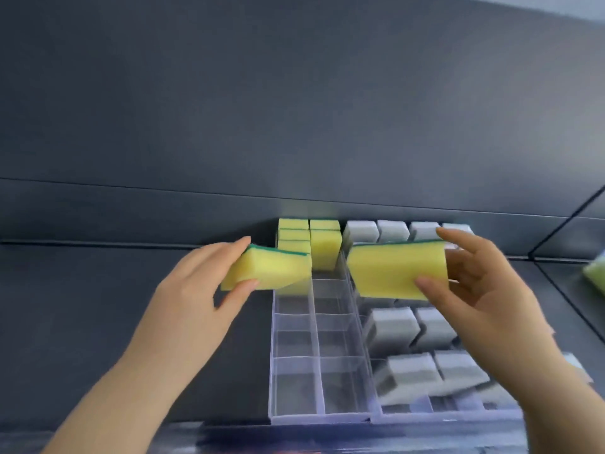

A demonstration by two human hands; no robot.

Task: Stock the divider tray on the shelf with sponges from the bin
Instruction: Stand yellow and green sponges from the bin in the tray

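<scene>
1. The left hand (203,286) pinches a yellow sponge (268,273) with a green scouring face between thumb and fingers. It is left of frame centre, over the back left corner of the clear divider tray (319,371).
2. The right hand (474,286) grips a second yellow sponge (396,270) the same way, right of centre.
3. Stocked yellow sponges (309,240) stand on edge in the tray's two rearmost compartments, against the back wall.
4. Grey sponges (393,326) sit in the clear compartments to the right, several of them tilted.
5. The tray rests on a dark shelf (98,306). A blurred greenish thing (595,273) shows at the right edge.
</scene>
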